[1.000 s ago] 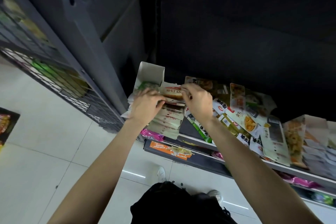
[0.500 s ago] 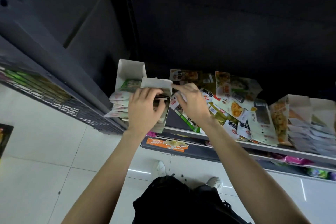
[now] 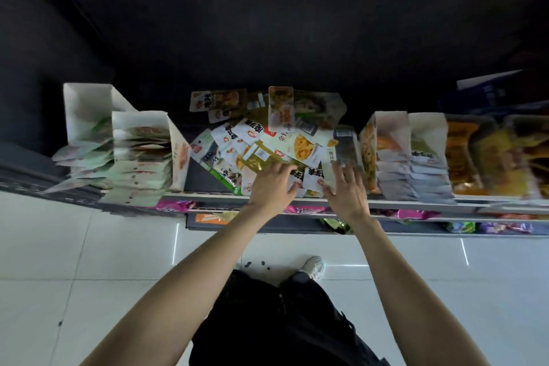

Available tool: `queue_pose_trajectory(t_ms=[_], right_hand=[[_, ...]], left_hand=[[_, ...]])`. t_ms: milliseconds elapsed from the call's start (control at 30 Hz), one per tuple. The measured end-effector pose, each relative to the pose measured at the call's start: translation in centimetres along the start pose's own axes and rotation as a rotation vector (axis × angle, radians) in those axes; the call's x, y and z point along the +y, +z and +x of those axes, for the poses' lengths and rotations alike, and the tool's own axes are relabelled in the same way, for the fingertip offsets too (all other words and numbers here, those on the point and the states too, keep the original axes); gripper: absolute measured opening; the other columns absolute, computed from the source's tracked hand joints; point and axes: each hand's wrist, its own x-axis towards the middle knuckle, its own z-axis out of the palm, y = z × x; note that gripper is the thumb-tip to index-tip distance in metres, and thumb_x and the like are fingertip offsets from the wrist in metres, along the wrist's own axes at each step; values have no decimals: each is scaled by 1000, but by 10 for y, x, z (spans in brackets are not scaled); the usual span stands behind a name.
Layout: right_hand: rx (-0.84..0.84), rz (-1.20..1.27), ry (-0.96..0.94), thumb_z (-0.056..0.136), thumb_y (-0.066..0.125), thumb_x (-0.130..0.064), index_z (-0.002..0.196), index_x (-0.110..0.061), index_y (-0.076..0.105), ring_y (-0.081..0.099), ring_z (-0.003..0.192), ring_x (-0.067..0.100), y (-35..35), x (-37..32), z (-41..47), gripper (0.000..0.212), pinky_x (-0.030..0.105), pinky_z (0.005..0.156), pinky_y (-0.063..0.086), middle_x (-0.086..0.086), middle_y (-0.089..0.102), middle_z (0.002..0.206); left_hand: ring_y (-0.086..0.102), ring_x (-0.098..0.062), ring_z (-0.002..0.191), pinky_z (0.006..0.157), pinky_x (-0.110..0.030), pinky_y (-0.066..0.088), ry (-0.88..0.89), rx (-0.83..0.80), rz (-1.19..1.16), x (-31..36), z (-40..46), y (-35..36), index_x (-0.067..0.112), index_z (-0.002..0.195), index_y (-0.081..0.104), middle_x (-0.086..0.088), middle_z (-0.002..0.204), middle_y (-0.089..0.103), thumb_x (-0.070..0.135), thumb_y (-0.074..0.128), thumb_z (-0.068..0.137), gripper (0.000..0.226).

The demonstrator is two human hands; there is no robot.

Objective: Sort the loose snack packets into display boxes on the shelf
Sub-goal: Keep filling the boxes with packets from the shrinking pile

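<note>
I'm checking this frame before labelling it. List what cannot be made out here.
- Head view: packets under the left hand and right hand in the loose pile are covered.
- Boxes at the right: motion-blurred, printing unreadable.
- Lower shelf: mostly hidden by the upper shelf edge.
- Shelf back: too dark.

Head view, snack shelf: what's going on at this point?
A person is sorting snack packets on a store shelf. Both hands are at the front of the loose packet pile in the middle: the left hand rests on packets there, and the right hand is spread open over them, gripping nothing clearly. White display boxes at the left already hold stacked packets; more filled boxes stand at the right.
</note>
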Motion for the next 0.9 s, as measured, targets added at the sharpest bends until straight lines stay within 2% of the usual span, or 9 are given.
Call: queue_pose_trajectory(t_ms=[67, 133, 233, 333, 433, 533, 700, 800, 900], right_hand=[[-84, -39, -25, 98, 39, -45, 150, -30, 13, -1, 145, 32, 0, 4, 3, 61, 47, 116, 8, 4, -2, 160], [-114, -75, -53, 98, 39, -45, 150, -33, 14, -2, 145, 32, -1, 7, 3, 59, 47, 116, 7, 3, -3, 160], [-110, -86, -85, 98, 41, -43, 149, -33, 17, 3, 144, 33, -5, 9, 2, 58, 48, 115, 15, 3, 1, 159], [-131, -43, -92, 97, 42, -42, 149, -33, 19, 4, 144, 32, -7, 13, 4, 58, 49, 111, 26, 2, 4, 159], [-113, -26, -110, 95, 45, -44, 146, -34, 24, 8, 142, 30, -8, 16, 6, 56, 50, 103, 38, 1, 13, 156], [-141, -8, -111, 95, 43, -46, 147, -35, 23, 4, 144, 29, -10, 21, 8, 57, 50, 109, 33, 0, 10, 157], [-168, 28, -101, 97, 42, -42, 147, -35, 25, 3, 144, 26, -12, 20, 8, 53, 51, 111, 30, -1, 10, 158], [-171, 15, -99, 97, 42, -41, 146, -33, 27, 7, 143, 29, -16, 17, 8, 52, 51, 109, 33, 0, 12, 157], [-176, 14, -94, 97, 42, -41, 146, -33, 28, 7, 144, 30, -18, 16, 8, 51, 51, 109, 33, 0, 11, 158]], left_hand=[[40, -18, 128, 107, -33, 33, -15, 20, 65, 5, 16, 12, 16, 134, 45, -2, 136, 48, 30, 52, 92, 45], [39, -19, 129, 108, -35, 31, -30, 58, 144, 7, 33, 17, 16, 135, 44, -1, 137, 47, 21, 52, 92, 44], [40, -19, 129, 108, -38, 32, 2, 59, 293, 3, 51, 18, 17, 135, 46, 0, 137, 48, 7, 52, 89, 47], [46, -20, 124, 104, -40, 34, 86, 38, 400, 4, 65, 19, 20, 128, 54, 1, 133, 54, 4, 54, 87, 44], [64, -15, 101, 96, -35, 41, 142, 68, 448, 4, 72, 18, 24, 112, 66, 6, 115, 67, 6, 68, 80, 37], [68, -9, 76, 82, -28, 45, 196, 82, 509, -1, 67, 15, 24, 93, 71, 10, 90, 72, 13, 79, 71, 26], [62, -18, 95, 82, -34, 44, 242, 176, 544, -16, 56, 15, 22, 99, 70, 6, 100, 69, 18, 77, 74, 26], [58, -19, 100, 83, -35, 42, 240, 151, 592, -11, 66, 11, 21, 105, 67, 3, 106, 66, 24, 78, 73, 34], [56, -20, 106, 87, -35, 42, 298, 91, 665, -5, 76, 10, 19, 108, 66, 2, 111, 65, 16, 76, 73, 36]])
